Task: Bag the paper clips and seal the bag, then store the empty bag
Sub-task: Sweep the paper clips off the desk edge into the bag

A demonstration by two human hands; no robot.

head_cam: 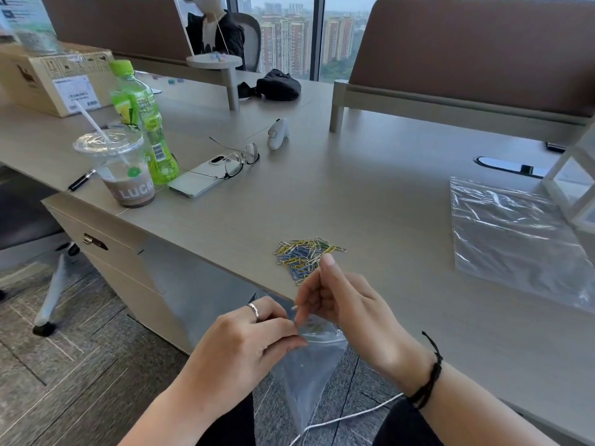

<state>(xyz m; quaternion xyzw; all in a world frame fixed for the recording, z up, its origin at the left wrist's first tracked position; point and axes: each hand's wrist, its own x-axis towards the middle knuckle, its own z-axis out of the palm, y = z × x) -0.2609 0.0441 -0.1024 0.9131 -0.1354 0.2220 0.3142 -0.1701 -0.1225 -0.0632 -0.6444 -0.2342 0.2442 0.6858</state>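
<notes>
Left hand [251, 336] is pinching the bag [306, 371] mouth below the counter [370, 194] edge; right hand [344, 304], fingers curled, is hovering over it. Clips [306, 255] are lying piled on the counter; a second bag [515, 239] is lying flat, well apart.

We note a grey-brown desk [370, 194] carrying a paper clip pile [306, 257] near its front edge, a flat clear bag [515, 233] right, and phone [196, 180], glasses [240, 159], iced-coffee cup [124, 172], green bottle [141, 120] left.

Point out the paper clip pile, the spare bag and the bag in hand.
paper clip pile [304, 256], head view, middle of heap.
spare bag [512, 233], head view, flat centre.
held bag [309, 368], head view, body below the hands.
</notes>
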